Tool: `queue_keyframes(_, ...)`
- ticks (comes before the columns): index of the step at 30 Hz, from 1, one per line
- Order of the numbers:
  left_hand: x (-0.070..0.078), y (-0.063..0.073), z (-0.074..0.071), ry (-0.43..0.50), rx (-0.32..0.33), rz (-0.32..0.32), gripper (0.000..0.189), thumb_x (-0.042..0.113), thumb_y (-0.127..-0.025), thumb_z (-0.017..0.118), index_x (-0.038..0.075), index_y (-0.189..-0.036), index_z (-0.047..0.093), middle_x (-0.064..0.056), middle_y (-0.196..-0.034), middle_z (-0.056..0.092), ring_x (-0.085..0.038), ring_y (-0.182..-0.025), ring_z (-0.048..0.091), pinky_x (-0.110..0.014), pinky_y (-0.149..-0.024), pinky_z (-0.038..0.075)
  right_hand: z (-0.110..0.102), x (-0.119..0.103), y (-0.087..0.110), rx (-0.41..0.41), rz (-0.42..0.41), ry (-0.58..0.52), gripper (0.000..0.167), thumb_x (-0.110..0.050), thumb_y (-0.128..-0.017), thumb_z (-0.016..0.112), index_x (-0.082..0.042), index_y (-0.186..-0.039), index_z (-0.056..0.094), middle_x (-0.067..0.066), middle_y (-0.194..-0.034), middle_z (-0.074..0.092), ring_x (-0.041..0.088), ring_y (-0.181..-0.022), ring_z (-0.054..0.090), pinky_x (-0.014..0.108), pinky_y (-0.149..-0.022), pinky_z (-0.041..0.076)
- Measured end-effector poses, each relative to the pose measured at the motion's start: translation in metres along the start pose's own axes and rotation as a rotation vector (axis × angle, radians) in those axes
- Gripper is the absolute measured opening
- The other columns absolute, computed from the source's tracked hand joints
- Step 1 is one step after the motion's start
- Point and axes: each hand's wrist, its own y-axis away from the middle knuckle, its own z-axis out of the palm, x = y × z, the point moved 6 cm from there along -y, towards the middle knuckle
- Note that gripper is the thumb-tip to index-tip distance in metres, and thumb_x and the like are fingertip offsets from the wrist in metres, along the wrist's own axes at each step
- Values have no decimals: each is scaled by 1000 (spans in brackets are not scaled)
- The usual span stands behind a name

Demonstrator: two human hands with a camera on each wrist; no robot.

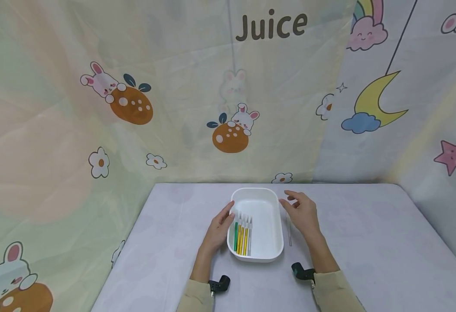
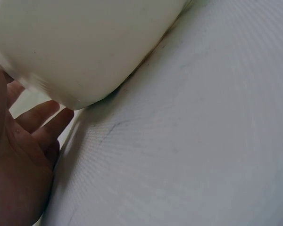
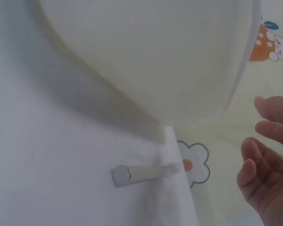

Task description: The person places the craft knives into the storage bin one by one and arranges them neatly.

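A white rectangular tray (image 1: 267, 229) stands on the table. Inside it, along the left, several slim pen-like tools (image 1: 243, 238) lie side by side, green, yellow and silver, with clear tips. My left hand (image 1: 217, 229) holds the tray's left side, thumb over the rim; other fingers (image 2: 45, 122) reach the outer wall in the left wrist view. Beside the right rim, my right hand (image 1: 303, 213) is held with thumb and fingers apart, nothing between them. Under it, right of the tray, lies a single silver pen-like tool (image 1: 289, 232), partly hidden by the hand; its round end (image 3: 122, 174) faces the right wrist camera.
A white cloth covers the table (image 1: 368, 242). Behind rises a printed curtain (image 1: 189, 86) with rabbits and flowers, meeting the table's far edge. A dark wrist camera (image 1: 303, 272) sits on the right wrist, another (image 1: 220, 284) on the left.
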Motion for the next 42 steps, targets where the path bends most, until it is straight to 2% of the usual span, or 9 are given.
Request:
queue_keyframes(8, -1, 0, 0, 0, 3, -8, 45, 33, -110, 53, 41, -153, 48, 14, -165, 38, -15, -158, 30, -44, -129, 27, 0, 5, -2, -14, -3, 2, 42, -26, -97, 76, -11, -136, 69, 19, -118, 72, 28, -89, 64, 27, -66, 52)
queue_keyframes(17, -2, -1, 0, -5, 4, -10, 45, 34, -110, 52, 39, -155, 48, 12, -166, 38, -14, -158, 30, -45, -129, 27, 3, 13, -2, -45, 37, 21, 45, -27, -97, 75, -10, -139, 67, 21, -120, 71, 30, -91, 66, 25, -65, 54)
queue_keyframes(22, 0, -1, -1, -9, 4, 2, 46, 32, -110, 52, 34, -156, 47, 8, -168, 37, -18, -158, 29, -47, -129, 27, 7, 18, -2, -73, 57, 54, 48, -28, -98, 74, -10, -141, 64, 21, -123, 70, 30, -93, 66, 29, -68, 56)
queue_keyframes(29, 0, -1, 0, -4, -1, -7, 45, 33, -110, 52, 39, -154, 48, 12, -166, 38, -14, -157, 30, -44, -129, 27, 8, 21, -1, -105, 80, 71, 50, -28, -99, 72, -9, -144, 61, 22, -127, 67, 31, -96, 66, 33, -70, 60)
queue_keyframes(38, -1, 0, 0, 7, -8, 5, 48, 34, -110, 53, 33, -157, 47, 14, -165, 38, -17, -158, 31, -47, -129, 27, 9, 26, -2, -108, 65, 76, 51, -29, -98, 73, -8, -143, 62, 24, -128, 67, 33, -97, 68, 36, -70, 61)
queue_keyframes(42, -1, -1, 0, 15, -7, -3, 46, 33, -110, 53, 36, -156, 48, 15, -165, 39, -15, -158, 30, -45, -129, 26, 10, 29, -2, -121, 75, 84, 52, -30, -98, 72, -8, -144, 61, 24, -129, 67, 33, -97, 68, 36, -70, 61)
